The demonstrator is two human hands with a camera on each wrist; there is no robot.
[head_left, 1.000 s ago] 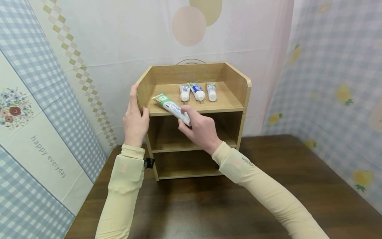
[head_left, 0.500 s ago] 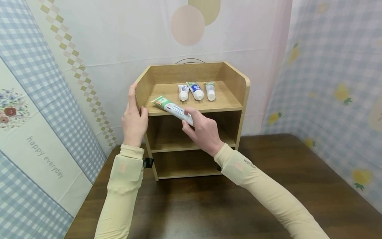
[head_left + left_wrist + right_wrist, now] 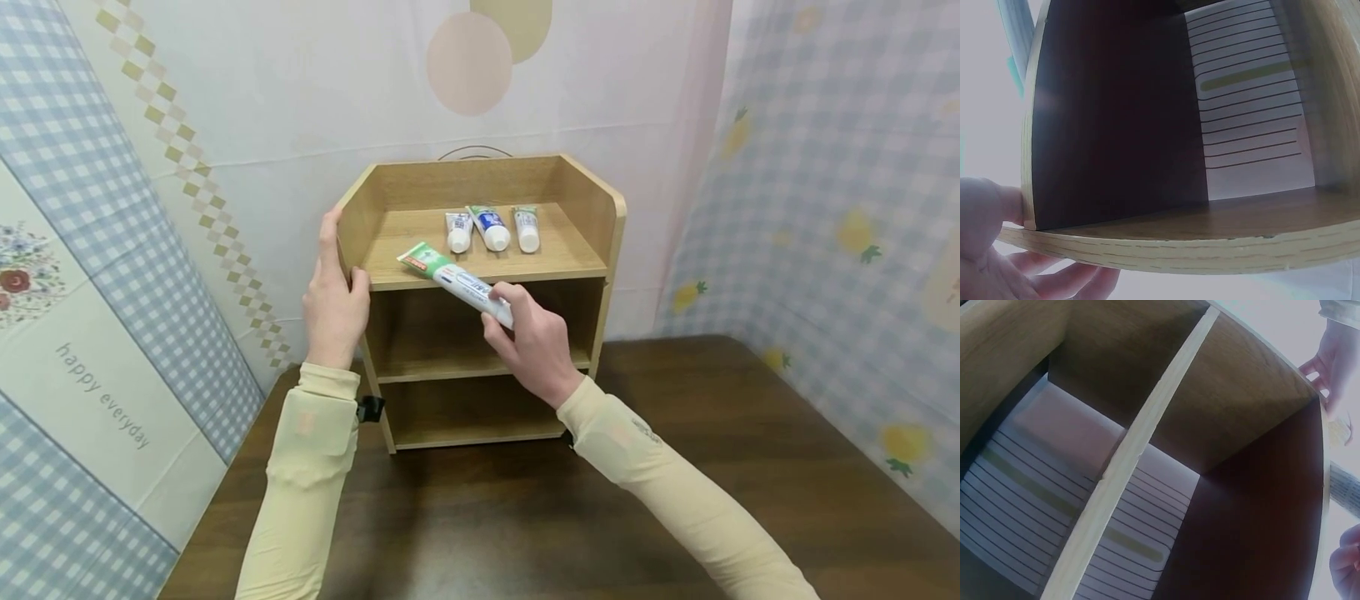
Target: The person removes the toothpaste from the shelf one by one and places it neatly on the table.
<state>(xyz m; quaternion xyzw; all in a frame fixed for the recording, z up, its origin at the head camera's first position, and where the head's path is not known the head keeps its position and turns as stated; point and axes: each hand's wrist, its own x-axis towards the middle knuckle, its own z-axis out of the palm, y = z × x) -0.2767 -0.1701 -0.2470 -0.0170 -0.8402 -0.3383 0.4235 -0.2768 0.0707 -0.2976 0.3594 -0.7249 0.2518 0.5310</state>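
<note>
My right hand [image 3: 536,346] pinches a green-and-white toothpaste tube [image 3: 468,285] near its capped end between thumb and fingers. The tube slants, its flat green end pointing up and left over the front edge of the top shelf. My left hand [image 3: 334,296] grips the left side panel of a small wooden shelf unit [image 3: 487,275]. In the left wrist view, the left thumb [image 3: 1010,206] lies on the front edge while the fingers go round the outer side. On the top shelf lie a small white tube [image 3: 459,233], a blue-and-white tube [image 3: 492,229] and another white tube [image 3: 527,229], caps forward.
The unit stands on a dark brown table [image 3: 480,508] and has two open compartments below its top. Low side panels and a back board border the top shelf. Patterned cloth [image 3: 300,100] hangs behind and at both sides.
My right hand has drawn the toothpaste tube to the right and slightly down. My left hand keeps its place on the shelf unit. The three lying tubes have stayed put.
</note>
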